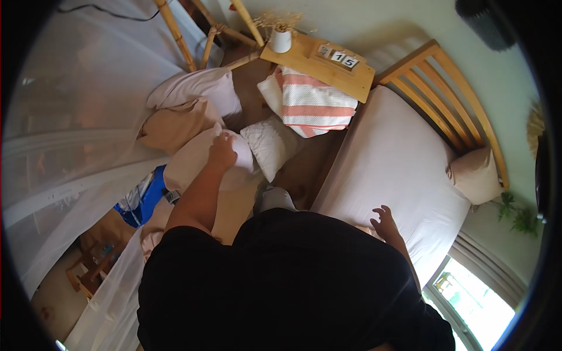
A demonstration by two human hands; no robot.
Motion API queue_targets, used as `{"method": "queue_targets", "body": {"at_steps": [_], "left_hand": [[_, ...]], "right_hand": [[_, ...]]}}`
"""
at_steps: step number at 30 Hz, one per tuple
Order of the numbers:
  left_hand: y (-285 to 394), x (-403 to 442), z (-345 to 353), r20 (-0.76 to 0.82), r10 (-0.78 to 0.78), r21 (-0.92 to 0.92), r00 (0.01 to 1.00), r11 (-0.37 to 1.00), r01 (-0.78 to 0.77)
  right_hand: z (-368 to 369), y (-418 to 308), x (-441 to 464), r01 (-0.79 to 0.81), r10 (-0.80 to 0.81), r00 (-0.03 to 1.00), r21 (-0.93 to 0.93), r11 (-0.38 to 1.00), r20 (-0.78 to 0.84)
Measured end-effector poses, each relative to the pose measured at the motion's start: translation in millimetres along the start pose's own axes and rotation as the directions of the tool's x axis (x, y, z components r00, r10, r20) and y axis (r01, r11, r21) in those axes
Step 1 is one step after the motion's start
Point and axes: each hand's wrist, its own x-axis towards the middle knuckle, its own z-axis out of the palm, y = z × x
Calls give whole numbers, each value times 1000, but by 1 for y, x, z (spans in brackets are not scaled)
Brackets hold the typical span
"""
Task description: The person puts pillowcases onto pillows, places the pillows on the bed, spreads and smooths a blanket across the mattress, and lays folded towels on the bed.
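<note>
- Left grip (223,151) clamps onto the pink pillow (192,155), pinching a raised tip!
- Right grip (384,224), fingers apart and curled, hovers over the bed (380,158).
- Pink pillow sits between tan pillow (178,126) and white cushion (271,143), long axis roughly crosswise, pinched tip pointing forward.

The readable characters stand on a wooden block calendar (339,59) on the wooden bedside table (304,60). One white tile (338,57) bears a black "1", and the white tile just beside it (350,61) bears a black "5", so the pair reads "15". A smaller block (324,51) on the calendar's left carries dark marks too small to make out.
</note>
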Motion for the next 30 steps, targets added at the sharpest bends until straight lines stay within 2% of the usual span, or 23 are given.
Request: {"method": "queue_targets", "body": {"at_steps": [1,2,4,5,6,8,12,14,15,17,18,20,21,23,27,29,30], "left_hand": [[-15,1,-6,-21,-87,4,996,996,87],[-27,-2,-13,-18,-100,-6,995,995,100],[-48,-3,-25,-107,-298,30,949,953,302],[-59,-1,-31,-132,-295,-15,946,955,295],[-66,2,-33,-132,-299,-22,945,954,299],[-75,9,-39,-28,-442,19,897,897,443],[-94,16,-21,73,-446,-49,892,892,450],[-84,18,-16,171,-276,212,946,948,238],[-80,17,-11,173,-269,207,948,951,232],[-72,10,-1,293,-303,272,907,936,225],[-73,3,10,296,-297,267,908,938,220],[-74,-20,34,150,-282,308,948,924,226],[-76,-33,48,153,-281,306,948,925,225],[-83,-59,67,257,-257,197,932,958,210],[-100,-122,54,169,-225,138,960,969,202],[-109,-144,35,163,-242,-17,956,969,248],[-101,-156,18,147,-233,-12,961,971,237]], "right_hand": [[1,-8,7,25,-26,1000,-26,999,-8],[3,-18,13,29,-29,1000,-40,999,0],[9,-42,23,82,-83,996,23,996,35],[12,-57,25,170,-170,985,14,985,22],[17,-71,26,210,-211,977,33,977,26],[25,-98,25,210,-215,972,56,976,95],[37,-138,20,189,-188,962,13,982,200],[42,-151,17,166,-160,959,-5,986,233],[43,-158,13,159,-153,961,-8,987,229],[45,-168,6,130,-115,956,-39,991,269],[48,-169,4,124,-108,958,-43,991,266],[55,-172,0,128,-104,957,-71,989,271],[58,-175,-3,125,-101,957,-73,989,272],[62,-181,-9,101,-86,950,-37,994,301],[74,-176,-14,187,-158,943,-76,979,293],[77,-175,-18,218,-195,950,-74,973,244],[78,-174,-22,223,-203,953,-68,972,226]]}}
